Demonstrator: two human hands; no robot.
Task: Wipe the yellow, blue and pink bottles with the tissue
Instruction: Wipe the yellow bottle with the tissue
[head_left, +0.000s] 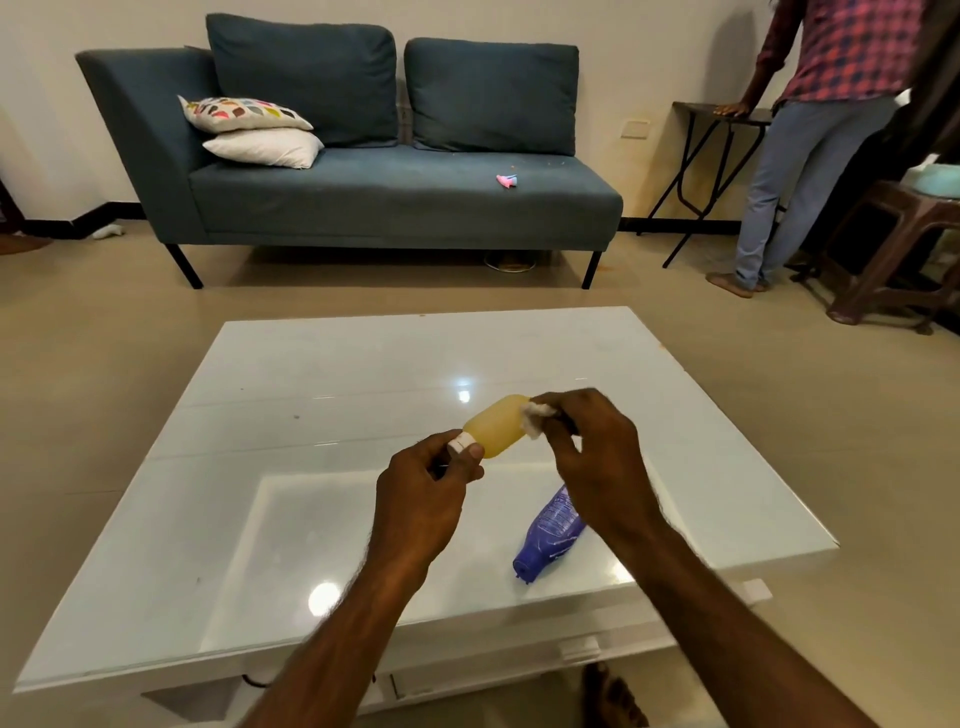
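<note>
**Yellow bottle held in the air, tissue at its base**

The left hand (423, 493) pinches the white cap end of the yellow bottle (496, 426), holding it above the middle of the white surface (311, 364). The right hand (592, 447) is clenched on a wad of tissue (537, 415) pressed against the bottle's far end. The bottle's long axis runs from the cap, nearest the person, up and away toward the surface's far right corner, base leading.

The blue bottle (550, 535) lies on its side near the surface's near right corner, cap toward the near edge and body angled away to the right, partly hidden under the right wrist. No pink bottle is visible on the surface.

The risk I see: the left grip holds only the small cap, so firm rubbing at the opposite end could lever the bottle out of the fingers and drop it onto the glossy top. The small wad could also slip from the right grip.
</note>
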